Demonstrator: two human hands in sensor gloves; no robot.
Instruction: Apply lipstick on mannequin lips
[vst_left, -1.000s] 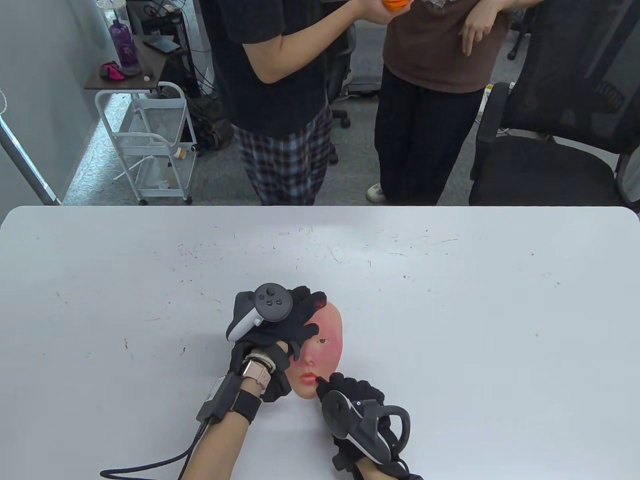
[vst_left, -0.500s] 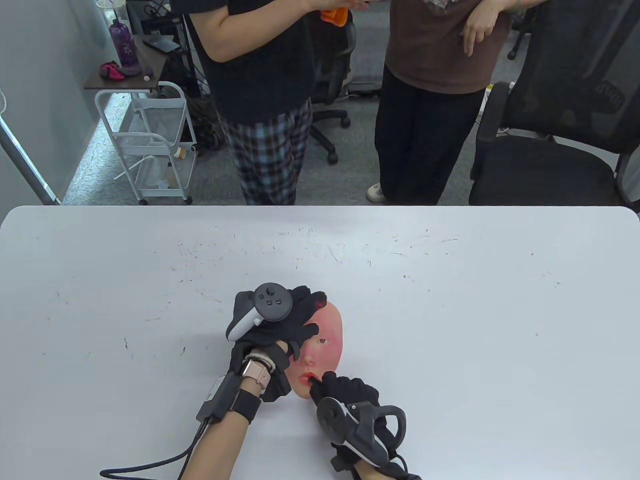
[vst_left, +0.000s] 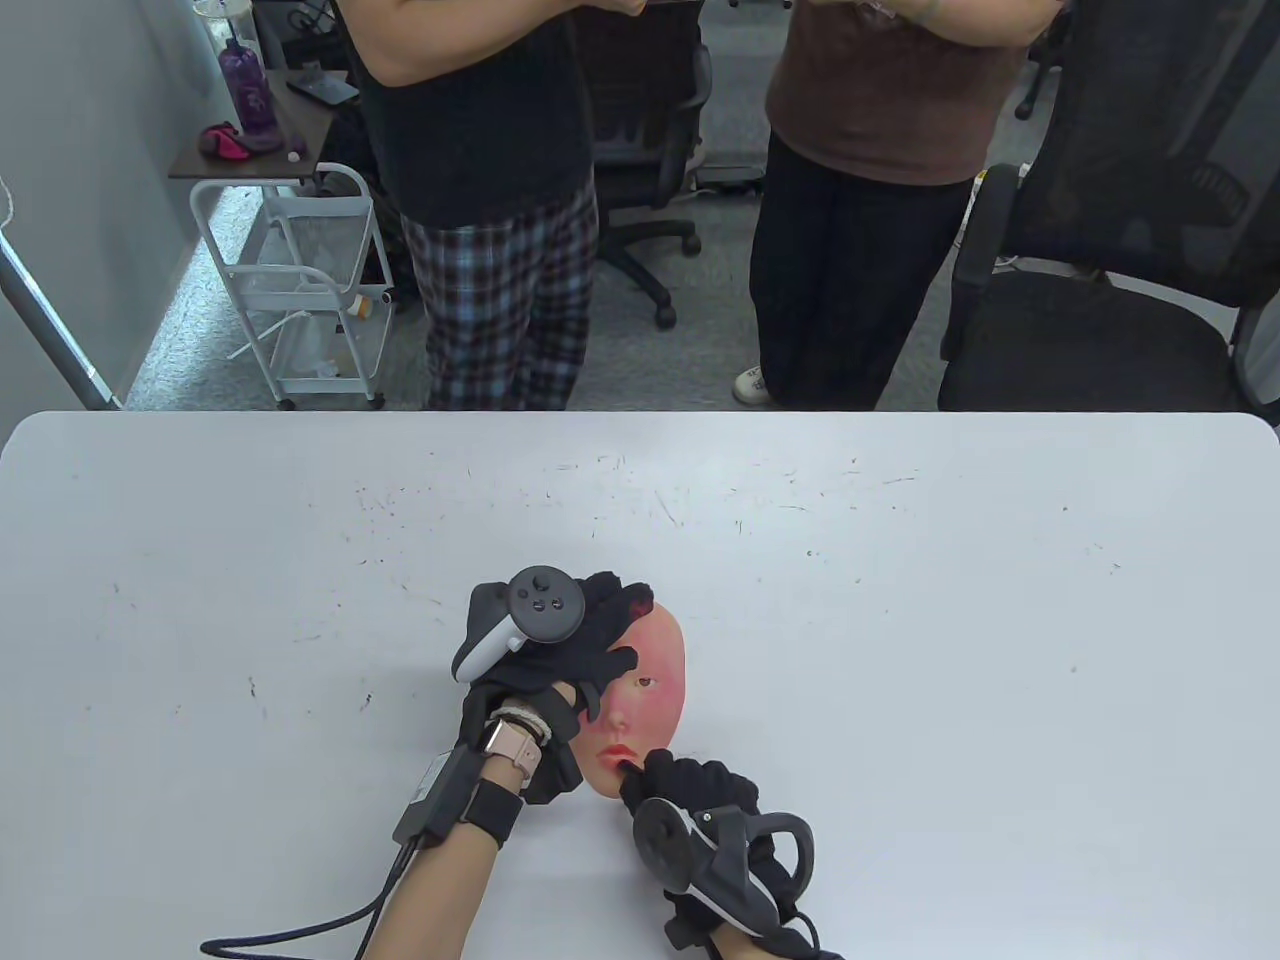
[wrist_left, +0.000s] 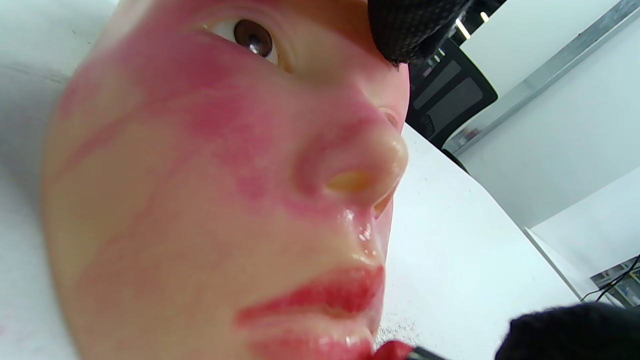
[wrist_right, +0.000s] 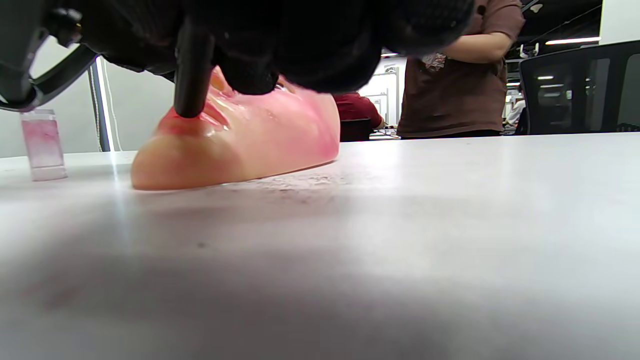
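A pink-stained mannequin face (vst_left: 650, 690) lies on the white table (vst_left: 900, 600), chin toward me. My left hand (vst_left: 570, 640) rests on its forehead and left side and holds it down. My right hand (vst_left: 690, 790) grips a black lipstick (wrist_right: 192, 70); its red tip (wrist_left: 392, 351) touches the lower lip. The lips (vst_left: 618, 753) are red and glossy, as the left wrist view (wrist_left: 320, 300) shows. In the right wrist view the face (wrist_right: 250, 135) lies flat with the lipstick pressed on the mouth.
A small clear cap or container (wrist_right: 44, 145) with pink stains stands on the table left of the face in the right wrist view. Two people (vst_left: 860, 200) stand beyond the far table edge. A black office chair (vst_left: 1120, 250) is at the back right.
My right hand has shifted slightly left and down, moving the lipstick tip along the lips. My left hand has not moved. The person at the back left has stepped left.
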